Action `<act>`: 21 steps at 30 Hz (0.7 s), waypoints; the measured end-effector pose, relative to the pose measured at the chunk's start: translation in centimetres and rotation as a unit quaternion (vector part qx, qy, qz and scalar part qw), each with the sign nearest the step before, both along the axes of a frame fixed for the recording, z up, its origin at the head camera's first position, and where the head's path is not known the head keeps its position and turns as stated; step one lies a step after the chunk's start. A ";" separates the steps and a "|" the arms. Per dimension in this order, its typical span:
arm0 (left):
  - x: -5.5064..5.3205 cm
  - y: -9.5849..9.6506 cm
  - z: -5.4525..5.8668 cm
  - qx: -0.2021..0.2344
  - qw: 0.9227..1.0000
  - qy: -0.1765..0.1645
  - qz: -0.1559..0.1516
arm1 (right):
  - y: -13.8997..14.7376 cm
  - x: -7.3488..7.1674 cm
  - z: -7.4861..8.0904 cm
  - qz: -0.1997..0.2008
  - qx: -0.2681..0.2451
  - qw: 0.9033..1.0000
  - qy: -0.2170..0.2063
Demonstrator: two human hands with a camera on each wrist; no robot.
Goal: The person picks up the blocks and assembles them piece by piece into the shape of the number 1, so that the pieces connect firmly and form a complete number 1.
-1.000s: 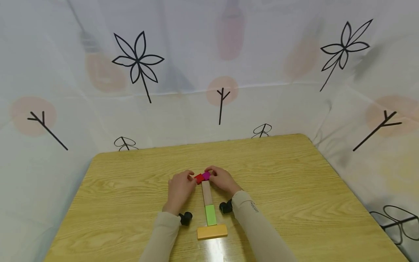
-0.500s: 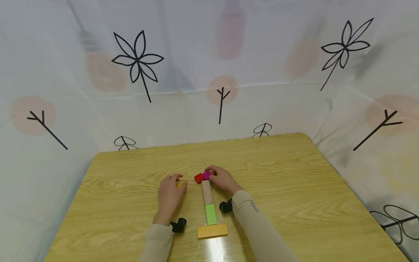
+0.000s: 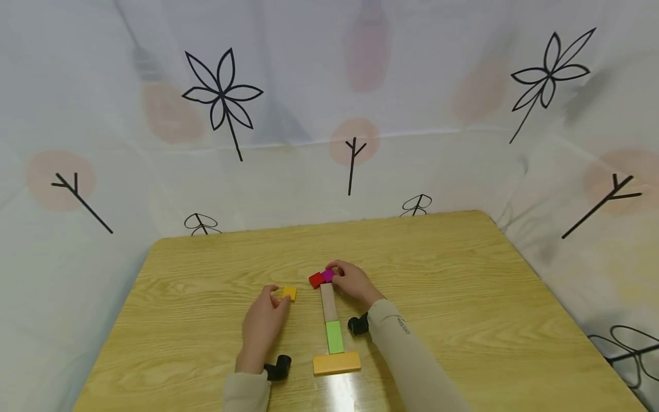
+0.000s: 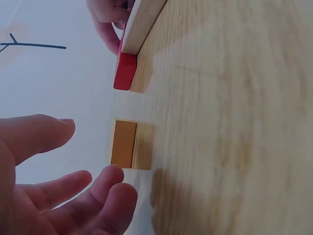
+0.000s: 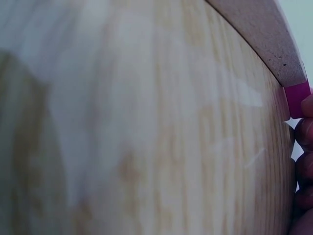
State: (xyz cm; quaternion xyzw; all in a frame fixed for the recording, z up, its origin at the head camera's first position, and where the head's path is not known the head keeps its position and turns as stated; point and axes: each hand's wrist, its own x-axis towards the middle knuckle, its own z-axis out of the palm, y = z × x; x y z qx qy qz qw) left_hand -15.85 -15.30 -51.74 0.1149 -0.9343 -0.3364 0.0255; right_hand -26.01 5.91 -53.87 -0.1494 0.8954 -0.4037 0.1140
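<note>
In the head view my left hand (image 3: pixel 264 323) is beside a small yellow block (image 3: pixel 290 294) on the table. The left wrist view shows thumb and fingers spread apart, with the yellow block (image 4: pixel 124 144) just beyond them; contact cannot be told. My right hand (image 3: pixel 355 283) pinches a magenta block (image 3: pixel 328 275) that adjoins a red block (image 3: pixel 316 280) at an angle. Below these, a plain wooden block (image 3: pixel 328 303), a green block (image 3: pixel 334 336) and a wide orange block (image 3: pixel 337 363) form a column. In the right wrist view, fingers meet the magenta block (image 5: pixel 297 100).
The wood-grain table (image 3: pixel 437 274) ends at a pale patterned cloth (image 3: pixel 309 189) behind and at both sides. Black wrist cameras, left (image 3: pixel 278 368) and right (image 3: pixel 358 324), flank the column closely.
My left hand has left the red block and drawn back left and nearer, uncovering the yellow block, earlier hidden or partly hidden by it. The right hand stays at the magenta block.
</note>
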 end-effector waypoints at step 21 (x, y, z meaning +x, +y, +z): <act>-1.2 0.7 -0.7 -0.029 0.997 -0.070 0.001 | 0.0 0.0 -0.2 -0.008 0.003 1.000 -0.006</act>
